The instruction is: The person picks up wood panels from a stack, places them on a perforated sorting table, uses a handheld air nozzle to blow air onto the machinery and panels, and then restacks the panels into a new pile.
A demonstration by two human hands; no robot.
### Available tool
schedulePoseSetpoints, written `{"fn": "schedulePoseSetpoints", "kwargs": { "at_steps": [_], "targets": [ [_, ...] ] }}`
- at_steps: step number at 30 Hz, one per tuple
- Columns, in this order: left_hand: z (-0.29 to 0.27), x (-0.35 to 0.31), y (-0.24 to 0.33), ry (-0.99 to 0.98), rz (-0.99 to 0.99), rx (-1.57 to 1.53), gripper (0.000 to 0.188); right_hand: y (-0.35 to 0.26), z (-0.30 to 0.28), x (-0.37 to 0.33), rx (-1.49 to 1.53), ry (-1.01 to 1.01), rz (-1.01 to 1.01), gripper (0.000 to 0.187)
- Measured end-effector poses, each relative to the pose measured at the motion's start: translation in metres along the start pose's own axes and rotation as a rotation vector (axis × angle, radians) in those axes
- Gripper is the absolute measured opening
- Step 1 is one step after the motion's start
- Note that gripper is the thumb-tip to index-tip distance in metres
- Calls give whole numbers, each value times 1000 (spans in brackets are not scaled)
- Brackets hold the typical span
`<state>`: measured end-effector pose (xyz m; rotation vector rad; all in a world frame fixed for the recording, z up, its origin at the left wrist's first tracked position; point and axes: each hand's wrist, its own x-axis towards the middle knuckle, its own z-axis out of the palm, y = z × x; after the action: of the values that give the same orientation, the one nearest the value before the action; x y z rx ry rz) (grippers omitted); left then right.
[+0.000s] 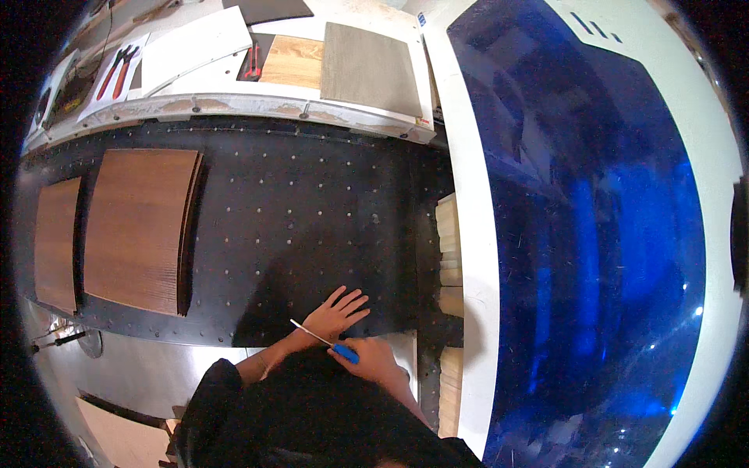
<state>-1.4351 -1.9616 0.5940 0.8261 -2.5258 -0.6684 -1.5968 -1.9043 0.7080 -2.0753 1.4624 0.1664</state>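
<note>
My left hand (334, 317) lies with its fingers spread at the near edge of a black table (312, 242) dotted with small pale studs. It holds nothing. My right hand (373, 360), just below and to the right, is closed around the blue handle of a screwdriver (346, 353). The thin metal shaft points up and left, passing across my left wrist in the picture; whether it touches the skin I cannot tell. Two stacks of brown wood-grain boards are on the table's left side, a larger stack (140, 230) and a smaller one (57, 244).
To the right stands a white machine with a large dark-blue curved cover (593, 234); pale bristle-like strips (449, 242) hang along its side. A white ledge (273, 117) at the back bears a grey board (370, 70), a light wood board (294, 61), red-handled pliers (121, 74) and a red-and-black tool (252, 62).
</note>
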Motion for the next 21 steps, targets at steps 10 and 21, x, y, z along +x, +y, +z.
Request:
{"fn": "schedulePoseSetpoints", "kwargs": {
  "at_steps": [10, 21],
  "targets": [
    [8, 0, -3, 35, 32, 177, 64, -13, -14, 0, 78, 24, 94, 45],
    [-4, -4, -1, -13, 21, 13, 86, 7, -33, -9, 178, 414, 789, 63]
  ]
}}
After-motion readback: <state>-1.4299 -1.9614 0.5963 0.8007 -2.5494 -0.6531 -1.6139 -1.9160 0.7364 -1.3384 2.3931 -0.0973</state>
